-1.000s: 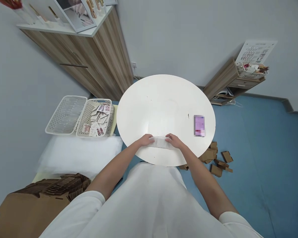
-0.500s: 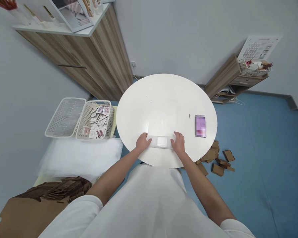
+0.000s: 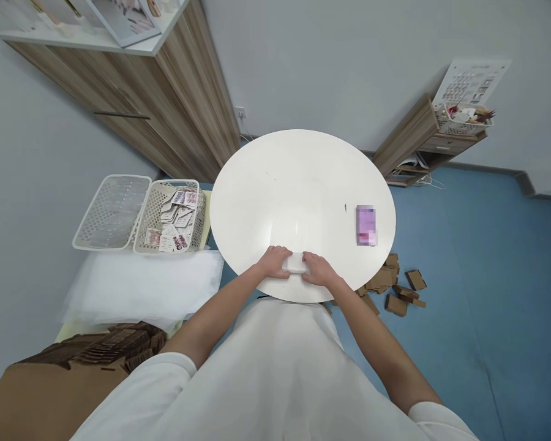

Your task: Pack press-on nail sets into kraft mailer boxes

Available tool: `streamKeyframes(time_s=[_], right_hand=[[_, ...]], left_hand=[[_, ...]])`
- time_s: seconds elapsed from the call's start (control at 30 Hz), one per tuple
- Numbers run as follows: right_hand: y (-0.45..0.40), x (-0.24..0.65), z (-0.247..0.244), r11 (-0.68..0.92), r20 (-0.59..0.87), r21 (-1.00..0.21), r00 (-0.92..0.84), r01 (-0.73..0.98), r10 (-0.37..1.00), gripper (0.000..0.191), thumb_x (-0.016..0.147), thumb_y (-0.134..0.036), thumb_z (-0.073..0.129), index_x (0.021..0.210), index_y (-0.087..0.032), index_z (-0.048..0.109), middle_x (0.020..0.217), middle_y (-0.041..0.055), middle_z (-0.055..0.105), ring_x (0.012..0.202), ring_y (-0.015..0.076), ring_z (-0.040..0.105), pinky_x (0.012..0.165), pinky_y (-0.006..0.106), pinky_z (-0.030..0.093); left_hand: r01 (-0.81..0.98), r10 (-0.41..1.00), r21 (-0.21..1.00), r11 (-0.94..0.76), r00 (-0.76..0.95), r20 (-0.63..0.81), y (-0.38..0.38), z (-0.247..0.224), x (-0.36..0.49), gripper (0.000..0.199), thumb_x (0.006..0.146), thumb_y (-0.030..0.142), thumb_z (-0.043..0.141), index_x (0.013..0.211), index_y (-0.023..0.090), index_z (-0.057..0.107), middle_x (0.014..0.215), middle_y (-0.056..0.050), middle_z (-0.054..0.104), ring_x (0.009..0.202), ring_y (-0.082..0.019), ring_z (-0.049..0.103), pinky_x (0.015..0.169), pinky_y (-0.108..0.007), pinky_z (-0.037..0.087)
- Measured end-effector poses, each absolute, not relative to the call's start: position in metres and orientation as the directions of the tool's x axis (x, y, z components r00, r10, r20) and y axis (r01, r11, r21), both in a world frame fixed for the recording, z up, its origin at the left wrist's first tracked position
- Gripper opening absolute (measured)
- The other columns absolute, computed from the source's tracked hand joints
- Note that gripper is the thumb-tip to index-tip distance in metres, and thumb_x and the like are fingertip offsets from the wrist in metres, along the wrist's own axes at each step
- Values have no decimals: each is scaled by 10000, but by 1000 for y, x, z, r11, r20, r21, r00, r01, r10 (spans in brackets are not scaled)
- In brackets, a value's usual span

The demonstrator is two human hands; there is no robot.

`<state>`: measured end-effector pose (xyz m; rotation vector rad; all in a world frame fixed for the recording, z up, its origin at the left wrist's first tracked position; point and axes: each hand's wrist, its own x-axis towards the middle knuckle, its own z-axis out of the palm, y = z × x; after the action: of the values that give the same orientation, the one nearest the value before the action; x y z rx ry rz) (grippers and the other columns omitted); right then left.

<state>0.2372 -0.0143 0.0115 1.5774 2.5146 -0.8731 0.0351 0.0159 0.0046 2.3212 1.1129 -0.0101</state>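
Note:
A small white packet [image 3: 296, 263] lies near the front edge of the round white table [image 3: 303, 165]. My left hand [image 3: 275, 262] grips its left end, with the thumb on the near side and the fingers on the far side. On the right end, my right hand [image 3: 316, 269] holds it the same way. The packet looks wrapped in translucent sheet material. A purple box [image 3: 366, 225], partly pixelated, rests on the right part of the table, beside a small dark mark.
White baskets, one holding printed cards [image 3: 177, 223] and one clear plastic items [image 3: 114, 211], stand at the left. Nearer are translucent sheets [image 3: 147, 285] and stacked brown cardboard [image 3: 59, 389]. Small brown boxes [image 3: 396, 304] lie on the floor right of the table.
Both hands have moved closer together. The long translucent strip is now folded into a short packet between them. The whole view has shifted slightly.

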Motion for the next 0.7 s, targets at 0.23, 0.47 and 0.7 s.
streamKeyframes(time_s=[0.23,0.47,0.7], right_hand=[[-31,244,24,183,-369,-540,-427,821,826,265,760,-296,478,1003,-192,493,1082,77,571,911,205,546,731,301,398],[4,253,21,-11,-397,-661,-337,750,854,297,817,-426,410,945,-220,581,1011,55,617,898,185,568,736,292,423],[15,264,-2,-284,-430,-671,-46,685,902,260,729,-438,493,827,-211,572,832,23,623,723,163,565,591,262,429]], left_hand=[[706,690,607,-365,643,-332,5,12,30,440,700,506,499,1044,249,591,1071,-44,564,1021,-230,488,848,-334,374],[652,772,758,31,467,-432,21,10,11,420,705,544,492,932,215,621,952,-46,609,856,-200,559,718,-281,422],[611,865,753,246,212,-454,24,-10,-2,295,707,437,495,560,182,473,529,29,437,546,-122,457,511,-241,353]])
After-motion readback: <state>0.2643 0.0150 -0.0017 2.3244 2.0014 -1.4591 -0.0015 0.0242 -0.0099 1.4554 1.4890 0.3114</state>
